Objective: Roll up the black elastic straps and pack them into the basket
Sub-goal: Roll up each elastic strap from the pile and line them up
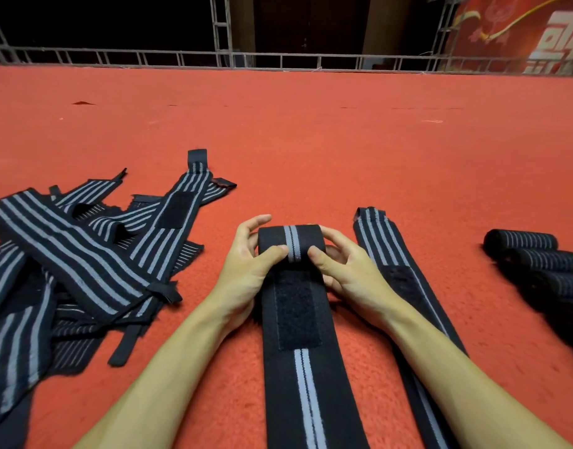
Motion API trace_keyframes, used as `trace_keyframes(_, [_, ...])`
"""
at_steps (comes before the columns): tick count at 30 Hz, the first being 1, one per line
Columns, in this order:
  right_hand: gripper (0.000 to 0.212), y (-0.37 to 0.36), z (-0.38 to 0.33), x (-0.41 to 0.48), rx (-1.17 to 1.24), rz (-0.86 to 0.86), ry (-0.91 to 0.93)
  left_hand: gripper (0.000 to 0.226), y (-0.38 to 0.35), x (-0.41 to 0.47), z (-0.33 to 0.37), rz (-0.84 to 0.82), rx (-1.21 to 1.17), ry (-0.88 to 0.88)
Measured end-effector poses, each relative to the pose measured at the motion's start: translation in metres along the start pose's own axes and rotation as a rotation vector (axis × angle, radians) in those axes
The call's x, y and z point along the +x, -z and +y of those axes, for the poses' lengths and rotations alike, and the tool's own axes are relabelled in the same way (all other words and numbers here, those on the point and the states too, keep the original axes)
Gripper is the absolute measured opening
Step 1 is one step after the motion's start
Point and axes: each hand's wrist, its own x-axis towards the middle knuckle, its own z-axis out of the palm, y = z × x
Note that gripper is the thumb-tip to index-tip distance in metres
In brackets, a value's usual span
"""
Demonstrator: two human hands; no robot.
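Observation:
A black elastic strap with grey centre stripes (303, 377) lies lengthwise on the red carpet in front of me, its far end wound into a roll (291, 241). My left hand (246, 264) grips the roll's left side, thumb on top. My right hand (346, 270) grips its right side the same way. A black hook-and-loop patch (294, 309) on the strap lies just below the roll. A second flat strap (395, 270) lies beside my right forearm. Several rolled straps (537, 264) sit in a row at the right. No basket is in view.
A heap of unrolled striped straps (68, 254) covers the carpet at the left. The red carpet (311, 140) stretches far ahead to a metal truss rail (213, 56). A red banner (521, 34) hangs at the back right.

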Motion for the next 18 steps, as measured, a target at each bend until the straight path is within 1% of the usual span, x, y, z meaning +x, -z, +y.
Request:
trace_keyframes(2, [0.059, -0.001, -0.001, 0.0, 0.023, -0.003, -0.012, 0.061, 0.001, -0.001, 0.001, -0.041, 0.006, -0.004])
trace_keyframes(5, [0.056, 0.0, -0.001, 0.0, 0.022, -0.002, -0.009, 0.066, 0.0, -0.003, 0.0, -0.092, 0.015, -0.026])
trace_keyframes(9, [0.046, 0.004, -0.001, 0.0, -0.045, 0.02, 0.064, 0.078, -0.002, -0.003, -0.002, -0.129, 0.048, -0.055])
trace_keyframes(11, [0.043, 0.005, -0.001, -0.001, -0.034, 0.033, 0.096, 0.079, -0.003, -0.003, -0.003, -0.119, 0.077, -0.05])
trace_keyframes(13, [0.042, 0.005, -0.002, -0.002, 0.005, 0.04, 0.115, 0.076, -0.005, -0.003, -0.004, -0.113, 0.065, -0.025])
trace_keyframes(15, [0.042, 0.004, -0.003, -0.002, 0.031, 0.052, 0.147, 0.069, -0.006, -0.005, -0.004, -0.138, 0.059, 0.013])
trace_keyframes(18, [0.042, 0.005, -0.005, -0.003, 0.029, 0.065, 0.18, 0.057, -0.009, -0.009, -0.003, -0.155, 0.181, 0.036])
